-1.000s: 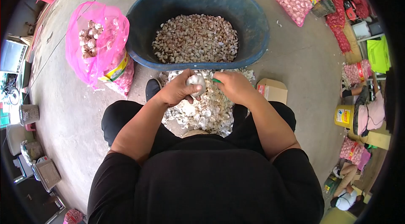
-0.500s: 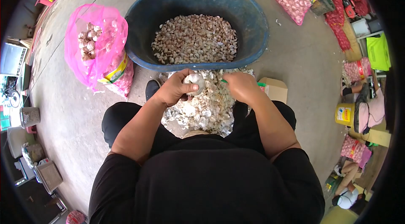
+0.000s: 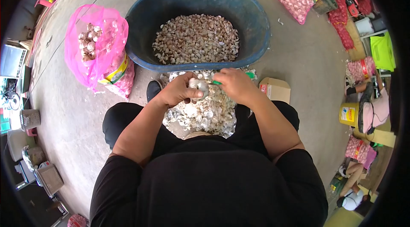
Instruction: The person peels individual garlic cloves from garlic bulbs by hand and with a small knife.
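My left hand (image 3: 175,90) is closed around a whitish garlic bulb (image 3: 199,87), with the thumb over its front. Close to the bulb's right side, my right hand (image 3: 235,84) grips a green-handled knife (image 3: 217,82). The green shows on both sides of the fist; the blade is hard to make out. Beneath both hands lies a heap of papery garlic skins (image 3: 188,118) between my legs. Just beyond stands a large blue tub (image 3: 199,67), its bottom covered with loose garlic cloves (image 3: 196,39).
A pink mesh bag (image 3: 96,73) of garlic bulbs stands left of the tub. A small cardboard box (image 3: 277,90) sits by my right knee. More garlic sacks (image 3: 297,0) lie at upper right. Two other people sit along the right edge, near a yellow bucket (image 3: 349,115).
My right hand has moved left, bringing the knife closer to the garlic bulb. The bulb has turned and lowered slightly in my left hand. The camera view has shifted a little.
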Motion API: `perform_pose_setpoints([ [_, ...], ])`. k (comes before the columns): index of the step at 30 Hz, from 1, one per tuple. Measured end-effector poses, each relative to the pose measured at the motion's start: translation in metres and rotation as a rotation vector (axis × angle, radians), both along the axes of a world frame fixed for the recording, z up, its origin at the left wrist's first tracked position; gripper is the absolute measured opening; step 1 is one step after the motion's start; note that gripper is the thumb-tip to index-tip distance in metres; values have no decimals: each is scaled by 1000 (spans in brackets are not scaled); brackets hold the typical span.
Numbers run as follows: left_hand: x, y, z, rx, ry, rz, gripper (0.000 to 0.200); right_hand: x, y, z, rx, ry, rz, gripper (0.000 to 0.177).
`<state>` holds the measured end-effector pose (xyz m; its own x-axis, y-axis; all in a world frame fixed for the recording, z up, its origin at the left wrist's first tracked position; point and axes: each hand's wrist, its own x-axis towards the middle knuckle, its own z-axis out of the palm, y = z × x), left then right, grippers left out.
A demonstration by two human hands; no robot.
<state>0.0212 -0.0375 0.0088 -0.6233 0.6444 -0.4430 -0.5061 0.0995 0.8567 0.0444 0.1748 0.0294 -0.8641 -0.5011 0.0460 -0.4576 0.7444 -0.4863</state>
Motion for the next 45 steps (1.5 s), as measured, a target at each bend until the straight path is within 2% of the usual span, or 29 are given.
perform_pose_setpoints([
  [3,-1,1,1,-14,31,-45,48,2,-5,-4,-24,-24,73,16],
  [6,-4,-3,-5,-72,55,-95,49,2,-2,-7,128,2,27,9],
  [9,-3,-3,-2,-23,-6,-87,57,-4,7,-2,350,-176,-313,16],
  [12,-1,2,0,-70,9,-63,54,-6,-9,2,-208,-423,-342,30],
  [13,0,3,2,-41,23,-74,51,-2,-12,-5,-284,-454,-292,43],
  [16,-1,5,5,-85,118,-95,50,4,-25,-8,-391,-501,-209,51],
  [17,2,6,1,-106,262,-40,51,3,-28,-14,-461,-427,-207,54],
  [20,4,7,-2,-349,674,-86,51,0,-25,-18,-441,-337,-181,48],
  [21,3,6,-2,-353,676,-102,52,-1,-25,-18,-430,-366,-178,46],
  [23,0,7,0,-296,464,-60,52,-3,-23,-19,-406,-424,-174,43],
  [24,-1,8,4,-268,361,-39,53,-2,-24,-22,-491,-362,-229,43],
  [25,1,9,9,-122,301,1,47,-1,-25,-26,-576,-299,-284,43],
  [26,4,12,9,-68,285,82,44,0,-28,-27,-660,-234,-339,44],
  [28,10,19,10,41,251,242,40,3,-32,-25,-665,-280,-412,40],
  [29,14,23,7,-40,316,261,35,3,-35,-24,-668,-303,-447,39],
  [32,17,31,-2,-240,443,389,36,4,-43,-28,-737,-314,-314,35],
  [33,18,35,-4,-307,598,465,31,2,-45,-31,-718,-243,-306,31],
  [36,16,38,3,-265,505,506,26,4,-46,-19,-766,-256,-334,29],
  [42,19,35,3,-150,476,449,22,3,-38,-18,-766,-241,-211,24],
  [45,15,32,-9,38,436,489,26,6,-30,-6,-914,-470,-264,20],
])
